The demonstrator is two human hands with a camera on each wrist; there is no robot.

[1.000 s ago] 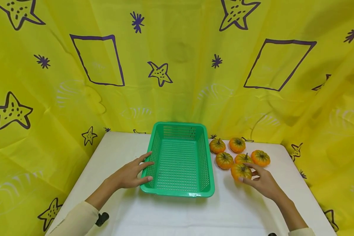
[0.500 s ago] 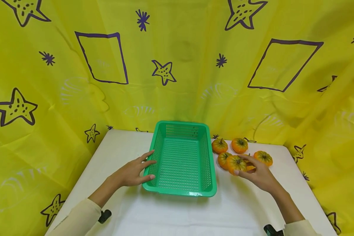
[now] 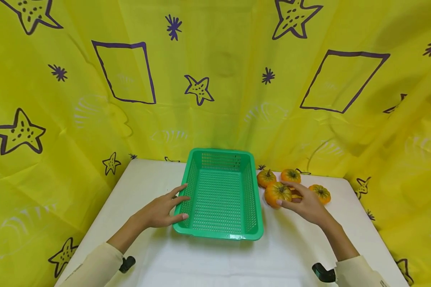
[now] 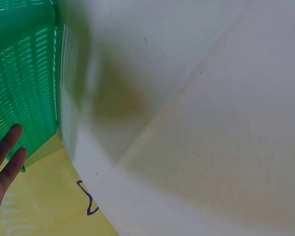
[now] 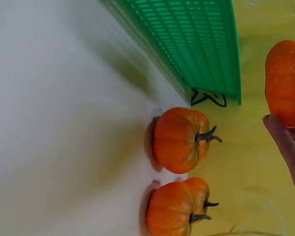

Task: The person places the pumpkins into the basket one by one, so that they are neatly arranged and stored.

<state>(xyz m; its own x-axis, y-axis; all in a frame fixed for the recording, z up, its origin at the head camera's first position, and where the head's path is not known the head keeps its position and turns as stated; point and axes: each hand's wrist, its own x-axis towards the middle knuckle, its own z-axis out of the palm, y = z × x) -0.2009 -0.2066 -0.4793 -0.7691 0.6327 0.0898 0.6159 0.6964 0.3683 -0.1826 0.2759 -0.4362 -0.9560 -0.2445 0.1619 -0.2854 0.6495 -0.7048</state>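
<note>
The basket [image 3: 257, 191] is an even green, slotted in rows, and to its right the pumpkins [image 3: 319, 194] run orange into yellow-green ribbed tops (the held pumpkin [image 5: 285, 83] is flecked with pale specks, seen from the right wrist). Behind the basket, the bright yellow curtain [image 3: 222, 119] carries dark purple starfish [image 3: 199, 89] with dotted bodies, spiky purple bursts [image 3: 267, 75], purple four-sided outlines and faint white striped shells [image 3: 170, 136]. Beneath the basket the tabletop [image 3: 215, 259] is white; nearer than it, the sleeves [image 3: 95, 266] are plain cream.
</note>
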